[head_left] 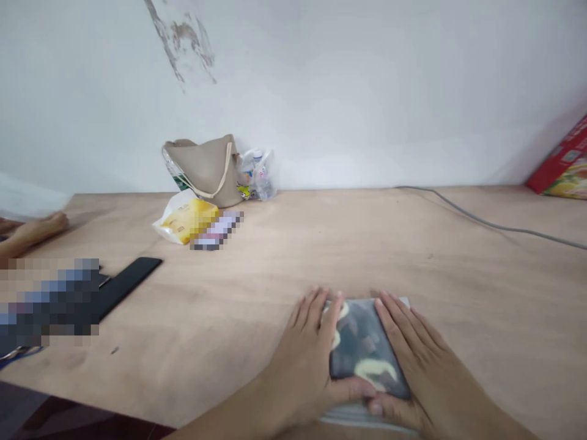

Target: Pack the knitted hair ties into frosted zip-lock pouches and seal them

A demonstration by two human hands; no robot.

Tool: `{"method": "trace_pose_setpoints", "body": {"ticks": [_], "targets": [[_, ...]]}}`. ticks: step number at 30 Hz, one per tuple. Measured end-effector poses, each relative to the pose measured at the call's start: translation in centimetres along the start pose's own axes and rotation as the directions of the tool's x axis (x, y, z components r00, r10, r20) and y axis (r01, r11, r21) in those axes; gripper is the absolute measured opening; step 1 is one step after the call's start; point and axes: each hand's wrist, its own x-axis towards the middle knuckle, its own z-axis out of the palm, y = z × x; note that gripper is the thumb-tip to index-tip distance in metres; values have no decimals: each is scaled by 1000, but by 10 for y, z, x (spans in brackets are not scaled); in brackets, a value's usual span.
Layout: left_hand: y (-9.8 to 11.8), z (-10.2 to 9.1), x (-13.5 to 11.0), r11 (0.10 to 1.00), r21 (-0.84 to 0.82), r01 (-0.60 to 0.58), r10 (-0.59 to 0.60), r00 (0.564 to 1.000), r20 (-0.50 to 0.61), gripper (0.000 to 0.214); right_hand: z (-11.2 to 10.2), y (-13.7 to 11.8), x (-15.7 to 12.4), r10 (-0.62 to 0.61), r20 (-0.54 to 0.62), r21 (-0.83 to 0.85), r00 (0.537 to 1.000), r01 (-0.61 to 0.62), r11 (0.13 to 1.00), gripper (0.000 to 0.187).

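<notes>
A clear plastic bag holding a folded dark garment with pale patches (pixel 364 351) lies flat on the wooden table (pixel 284 287), near its front edge. My left hand (pixel 305 360) rests flat on the bag's left side, fingers stretched out, thumb along the near edge. My right hand (pixel 422 366) lies flat on the bag's right side, fingers extended toward the far edge. Both thumbs meet at the bag's near edge.
A beige bag (pixel 206 168) stands against the white wall, with crumpled plastic bottles (pixel 257 174) beside it and a yellow packet (pixel 188 221) in front. A black flat object (pixel 126 282) lies left. Another person's hand (pixel 34 231) shows at far left. A grey cable (pixel 486 223) and red box (pixel 564 162) sit right.
</notes>
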Motion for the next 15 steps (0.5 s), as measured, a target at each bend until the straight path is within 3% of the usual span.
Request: {"method": "trace_pose_setpoints", "body": {"ticks": [5, 8, 9, 11, 12, 13, 15], "targets": [[-20, -14, -18, 998, 31, 58, -59, 998, 31, 96, -1, 2, -7, 67, 2, -28, 998, -67, 997, 98], [-31, -21, -35, 979, -127, 156, -170, 980, -100, 83, -7, 5, -14, 145, 2, -30, 989, -145, 989, 86], [-33, -22, -42, 948, -231, 217, -262, 948, -182, 76, -11, 5, -16, 178, -12, -20, 984, -178, 984, 82], [-32, -23, -55, 838, -449, 311, -464, 839, -284, 64, -23, -1, -16, 211, -87, 29, 974, -209, 978, 77], [-29, -21, -60, 785, -525, 329, -525, 803, -282, 61, -28, -7, -14, 193, -148, 60, 970, -186, 981, 74], [-26, -19, -65, 754, -565, 336, -546, 798, -254, 59, -32, -17, -11, 147, -207, 85, 967, -132, 988, 69], [-16, -13, -71, 757, -569, 321, -498, 848, -184, 57, -34, -41, 0, 9, -305, 108, 952, 25, 994, 52]]}}
